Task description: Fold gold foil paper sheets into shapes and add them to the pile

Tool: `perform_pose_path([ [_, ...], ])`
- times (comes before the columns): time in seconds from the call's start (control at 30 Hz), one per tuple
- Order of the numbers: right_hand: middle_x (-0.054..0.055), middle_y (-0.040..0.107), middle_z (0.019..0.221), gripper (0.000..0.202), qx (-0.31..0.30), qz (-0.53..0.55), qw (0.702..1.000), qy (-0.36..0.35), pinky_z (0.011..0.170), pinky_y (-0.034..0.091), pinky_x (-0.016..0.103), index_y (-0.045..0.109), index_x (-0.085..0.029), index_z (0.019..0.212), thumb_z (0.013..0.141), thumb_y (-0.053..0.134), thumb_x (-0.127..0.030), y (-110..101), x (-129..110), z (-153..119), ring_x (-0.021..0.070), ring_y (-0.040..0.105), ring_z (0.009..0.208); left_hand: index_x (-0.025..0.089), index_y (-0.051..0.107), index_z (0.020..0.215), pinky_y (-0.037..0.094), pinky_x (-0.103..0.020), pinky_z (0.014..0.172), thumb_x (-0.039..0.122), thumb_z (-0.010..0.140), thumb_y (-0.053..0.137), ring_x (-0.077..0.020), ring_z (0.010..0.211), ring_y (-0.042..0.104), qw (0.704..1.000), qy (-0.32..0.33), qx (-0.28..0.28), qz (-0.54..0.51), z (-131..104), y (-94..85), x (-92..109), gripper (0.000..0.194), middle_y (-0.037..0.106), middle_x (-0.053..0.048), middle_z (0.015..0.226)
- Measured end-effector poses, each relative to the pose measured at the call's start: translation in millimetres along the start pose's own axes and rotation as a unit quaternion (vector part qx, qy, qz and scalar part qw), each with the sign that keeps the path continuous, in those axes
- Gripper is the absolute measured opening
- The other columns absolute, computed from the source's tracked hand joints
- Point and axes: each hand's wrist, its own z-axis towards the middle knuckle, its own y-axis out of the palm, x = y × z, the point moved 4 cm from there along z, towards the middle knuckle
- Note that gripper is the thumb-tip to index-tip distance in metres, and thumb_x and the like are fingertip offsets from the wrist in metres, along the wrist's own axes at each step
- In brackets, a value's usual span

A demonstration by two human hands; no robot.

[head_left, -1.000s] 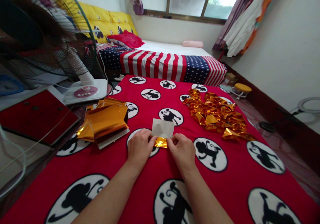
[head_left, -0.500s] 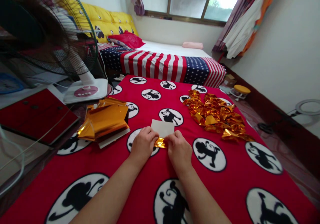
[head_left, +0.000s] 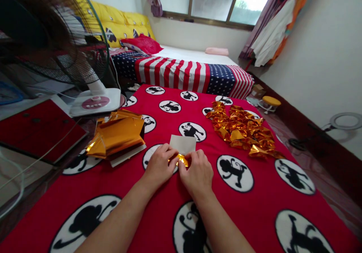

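Note:
Between my two hands lies a sheet of gold foil paper (head_left: 182, 144), its pale back facing up at the far side and its near edge folded over to show shiny gold. My left hand (head_left: 160, 163) grips the folded edge from the left, fingers closed on it. From the right, my right hand (head_left: 197, 172) pinches the same fold, thumb on the near side. Fingers partly cover the crease. To the left sits a stack of gold foil sheets (head_left: 121, 134). Over on the right is a pile of folded gold foil pieces (head_left: 240, 128).
A red cloth with monkey prints (head_left: 135, 207) covers the surface under my hands. At the left stand an electric fan (head_left: 96, 98) and a red-topped box (head_left: 39, 128). Behind is a bed (head_left: 183, 72); a yellow stool (head_left: 271, 101) stands at the right.
Both hands have shifted their grip along the fold; my right thumb now sits closer to the middle, and the gold strip looks more bent. The view has moved slightly.

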Motion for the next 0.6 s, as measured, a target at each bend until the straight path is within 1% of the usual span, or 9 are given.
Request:
perform_pose_path([
  [0.13,0.006,0.059,0.093,0.016,-0.014,0.013,1.0,0.0,0.075,0.039,0.032,0.062,-0.02,0.089,0.085,0.063,-0.036,-1,2,-1,0.0231,0.056,0.09,0.017,0.07,0.093,0.045,-0.033,0.082,0.019,0.087,0.059,-0.0206,0.089,0.056,1.0,0.0,0.0,-0.001,-1,0.3,-1,0.012,0.059,-0.006,0.089],
  [0.27,0.005,0.059,0.095,0.008,-0.04,0.057,0.998,0.008,0.075,0.041,0.032,0.063,-0.021,0.092,0.086,0.06,-0.024,-2,12,-1,0.0223,0.058,0.09,0.017,0.071,0.096,0.045,-0.033,0.083,0.017,0.085,0.062,-0.0209,0.092,0.057,1.0,-0.01,-0.007,-0.017,0,0.8,-4,0.015,0.061,-0.006,0.091],
  [0.4,0.005,0.06,0.097,0.017,-0.062,0.12,0.991,0.015,0.076,0.045,0.03,0.065,-0.021,0.093,0.084,0.055,-0.011,-4,24,1,0.0209,0.059,0.09,0.017,0.072,0.096,0.045,-0.032,0.083,0.014,0.083,0.063,-0.0202,0.091,0.058,0.999,-0.023,-0.017,-0.027,1,0.5,-8,0.016,0.062,-0.005,0.09],
  [0.5,0.005,0.061,0.097,0.025,-0.068,0.166,0.984,0.013,0.079,0.047,0.029,0.066,-0.021,0.094,0.082,0.051,-0.005,-5,28,1,0.0199,0.061,0.092,0.018,0.072,0.096,0.045,-0.032,0.083,0.014,0.083,0.062,-0.0196,0.091,0.058,0.999,-0.026,-0.02,-0.024,2,-0.3,-7,0.017,0.062,-0.005,0.09],
  [0.57,0.005,0.061,0.096,0.027,-0.067,0.175,0.982,0.012,0.08,0.048,0.029,0.067,-0.021,0.093,0.081,0.049,-0.004,-5,28,1,0.0196,0.061,0.091,0.019,0.073,0.095,0.045,-0.032,0.083,0.018,0.083,0.062,-0.0196,0.09,0.058,0.999,-0.032,-0.017,-0.016,2,0.1,-3,0.015,0.062,-0.005,0.089],
  [0.6,0.005,0.062,0.096,0.028,-0.064,0.174,0.983,0.011,0.08,0.048,0.029,0.067,-0.021,0.093,0.081,0.049,-0.003,-5,28,1,0.0197,0.062,0.091,0.019,0.073,0.093,0.046,-0.032,0.082,0.022,0.083,0.064,-0.02,0.089,0.058,0.999,-0.039,-0.009,-0.006,1,0.6,-1,0.014,0.062,-0.005,0.089],
])
